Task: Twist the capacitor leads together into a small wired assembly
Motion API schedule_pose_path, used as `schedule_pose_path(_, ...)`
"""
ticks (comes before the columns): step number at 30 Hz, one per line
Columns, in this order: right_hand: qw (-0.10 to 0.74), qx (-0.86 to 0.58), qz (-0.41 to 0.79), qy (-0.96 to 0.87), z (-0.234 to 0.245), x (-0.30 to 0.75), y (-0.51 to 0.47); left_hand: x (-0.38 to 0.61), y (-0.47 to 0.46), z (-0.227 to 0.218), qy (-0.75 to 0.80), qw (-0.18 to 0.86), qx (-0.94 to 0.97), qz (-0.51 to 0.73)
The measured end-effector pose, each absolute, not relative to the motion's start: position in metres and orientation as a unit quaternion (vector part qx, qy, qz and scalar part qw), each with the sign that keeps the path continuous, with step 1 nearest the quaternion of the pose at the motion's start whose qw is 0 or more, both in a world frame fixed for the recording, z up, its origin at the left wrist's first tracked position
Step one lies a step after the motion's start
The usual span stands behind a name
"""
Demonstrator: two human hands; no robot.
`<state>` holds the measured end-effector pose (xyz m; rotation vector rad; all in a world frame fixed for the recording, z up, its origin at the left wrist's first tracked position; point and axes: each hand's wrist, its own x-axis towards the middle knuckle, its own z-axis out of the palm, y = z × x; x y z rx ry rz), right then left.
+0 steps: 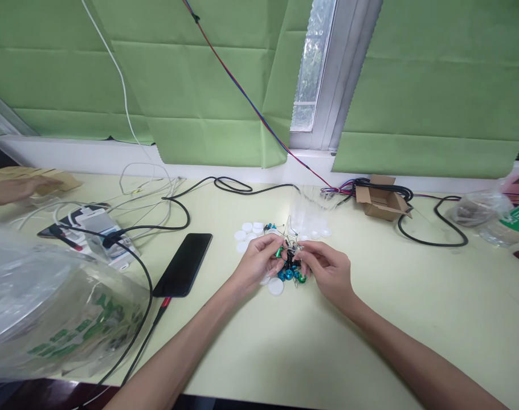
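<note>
My left hand (pixel 261 257) is closed in a pinch on a small shiny green metallic piece (pixel 278 251). Close beside it, my right hand (pixel 326 263) pinches a small silvery wire-like part (pixel 294 248); its exact kind is too small to tell. Below and between the fingers lies a pile of shiny blue pieces (pixel 289 274), with black bits and thin wires among them. Another green piece (pixel 302 278) rests near my right fingertips. White round discs (pixel 276 286) lie around the pile, some partly hidden by my left hand.
A black phone (pixel 183 265) lies to the left with a cable at its lower end. Beyond it are a white power strip (pixel 107 239) and tangled cables. A clear plastic bag (pixel 66 307) fills the left front. Another person's hand (pixel 32 187) touches cardboard. An open carton (pixel 381 200) stands back right.
</note>
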<state>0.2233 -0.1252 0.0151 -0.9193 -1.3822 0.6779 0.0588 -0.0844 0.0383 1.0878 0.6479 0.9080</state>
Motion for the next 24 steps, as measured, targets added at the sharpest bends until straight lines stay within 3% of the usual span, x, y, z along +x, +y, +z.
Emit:
schedule_pose_path(7,0.635,-0.391,0.168,-0.644,0.0120,0.2261,-0.1227,0.0584,-0.0846,0.0388,0.291,0.713,0.497,0.400)
schedule_pose_path(24,0.596,-0.425,0.152,-0.664,0.0153,0.2237,-0.1260,0.0592,-0.0853,0.0392,0.305,0.684,0.510,0.423)
